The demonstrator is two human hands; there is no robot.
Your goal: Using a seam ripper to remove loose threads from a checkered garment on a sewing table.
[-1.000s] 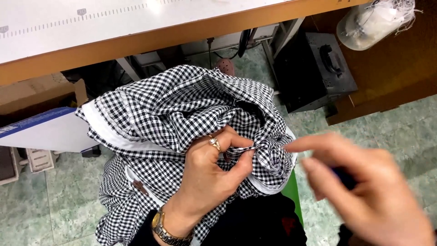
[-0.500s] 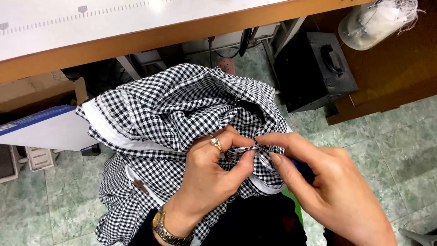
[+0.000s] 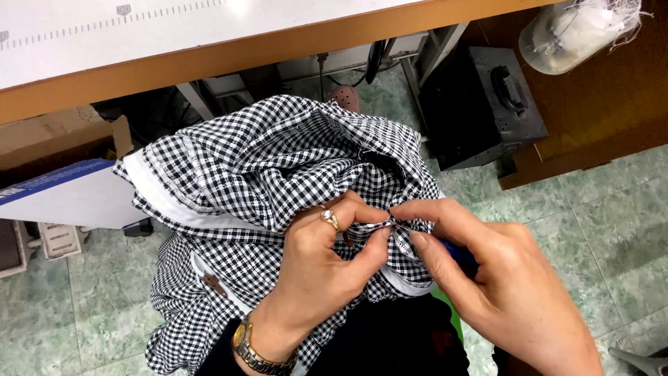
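Both hands pinching, left hand (image 3: 316,268), right hand (image 3: 501,278), checked garment (image 3: 264,160) fold between fingertips

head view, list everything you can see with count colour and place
checked garment: 1, black and white with white edging, bunched on the lap, centre
table: 1, white top with wooden edge, top
black box: 1, on the floor under the table, upper right
thread-covered cone: 1, whitish, top right
cardboard box: 1, brown, left
floor tiles: green marbled
ring: 1, gold, left hand
wristwatch: 1, gold, left wrist
blue tool: 1, mostly hidden in right hand
left hand: pinches the garment's fold
right hand: pinches the same fold
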